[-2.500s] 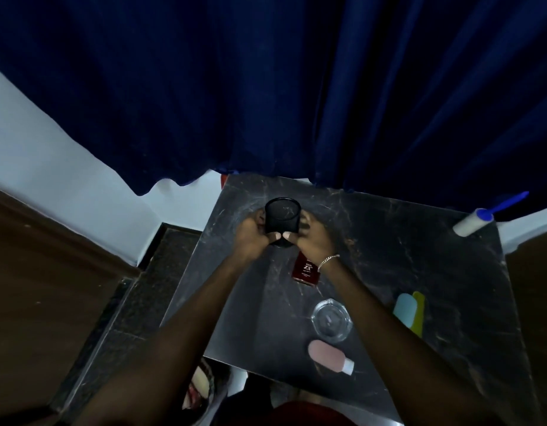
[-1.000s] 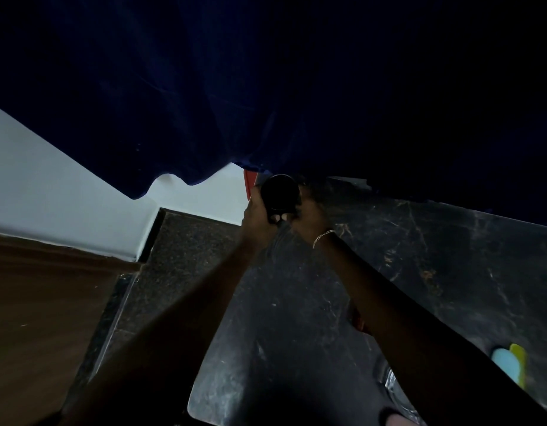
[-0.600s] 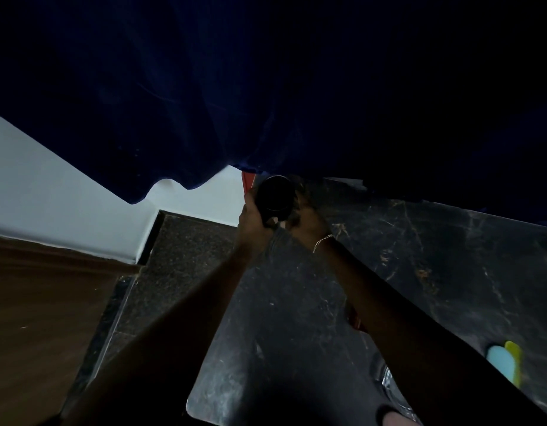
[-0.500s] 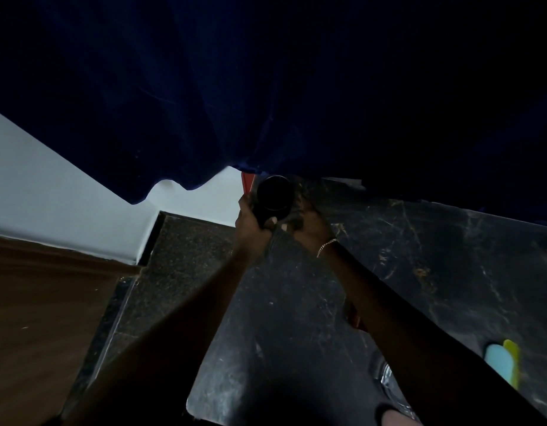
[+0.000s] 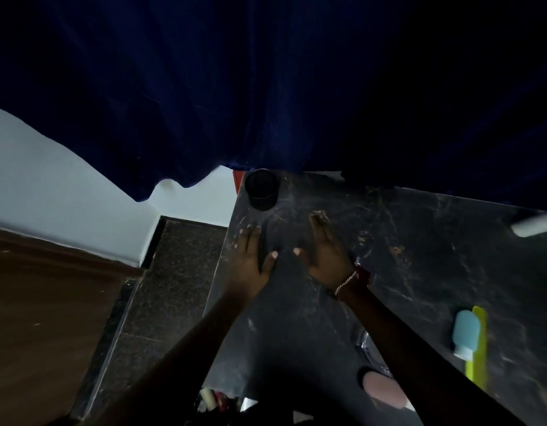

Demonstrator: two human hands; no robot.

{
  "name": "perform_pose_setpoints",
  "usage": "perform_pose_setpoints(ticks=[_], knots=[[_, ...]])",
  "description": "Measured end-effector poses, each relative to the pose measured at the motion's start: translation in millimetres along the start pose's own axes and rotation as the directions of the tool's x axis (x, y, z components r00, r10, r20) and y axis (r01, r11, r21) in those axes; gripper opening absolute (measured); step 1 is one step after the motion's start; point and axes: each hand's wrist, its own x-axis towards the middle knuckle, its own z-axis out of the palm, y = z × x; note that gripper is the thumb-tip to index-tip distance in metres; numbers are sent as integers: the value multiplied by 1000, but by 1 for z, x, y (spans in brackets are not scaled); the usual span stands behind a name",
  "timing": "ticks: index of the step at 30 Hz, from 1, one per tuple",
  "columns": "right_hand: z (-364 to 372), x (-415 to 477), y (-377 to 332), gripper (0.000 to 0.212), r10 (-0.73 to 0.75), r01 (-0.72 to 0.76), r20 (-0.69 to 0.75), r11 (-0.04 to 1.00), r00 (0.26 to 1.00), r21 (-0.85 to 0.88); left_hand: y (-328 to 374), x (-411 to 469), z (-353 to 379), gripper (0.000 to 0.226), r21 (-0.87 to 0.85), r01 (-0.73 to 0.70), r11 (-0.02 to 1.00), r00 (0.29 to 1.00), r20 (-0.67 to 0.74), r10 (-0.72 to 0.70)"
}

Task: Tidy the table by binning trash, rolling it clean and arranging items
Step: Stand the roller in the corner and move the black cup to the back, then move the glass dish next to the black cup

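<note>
A black cup stands upright at the far left corner of the dark marble table. My left hand and my right hand hover open over the table, a hand's length nearer to me than the cup, with nothing in them. A white lint roller with a blue handle lies at the table's far right edge. A pale blue bottle lies beside a yellow-green comb on the right. A pink bottle lies at the near edge, partly behind my right arm.
A dark blue curtain hangs over the table's far edge. A bin with trash shows below the table's near left corner. A clear glass dish is mostly hidden by my right forearm. Dark stone floor lies to the left.
Both hands carried the black cup to the far left corner, set it down and let go. They have since drawn back toward me with fingers spread.
</note>
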Motion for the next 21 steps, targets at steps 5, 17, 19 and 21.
perform_pose_setpoints(ticks=[5,17,19,21], knots=[[-14,-52,10,87,-49,43,-79,996,996,-77,25,-32,17,76,-44,-94,995,990,97,98],[-48,-201,77,82,59,-64,-172,998,983,-21,125,-118,89,77,85,-317,944,935,195,296],[-52,-222,91,81,94,-101,-177,994,980,-30,135,-131,100,77,108,-334,936,925,229,304],[-54,-241,104,78,126,-134,-170,990,977,-36,146,-143,110,77,121,-349,929,914,263,309]])
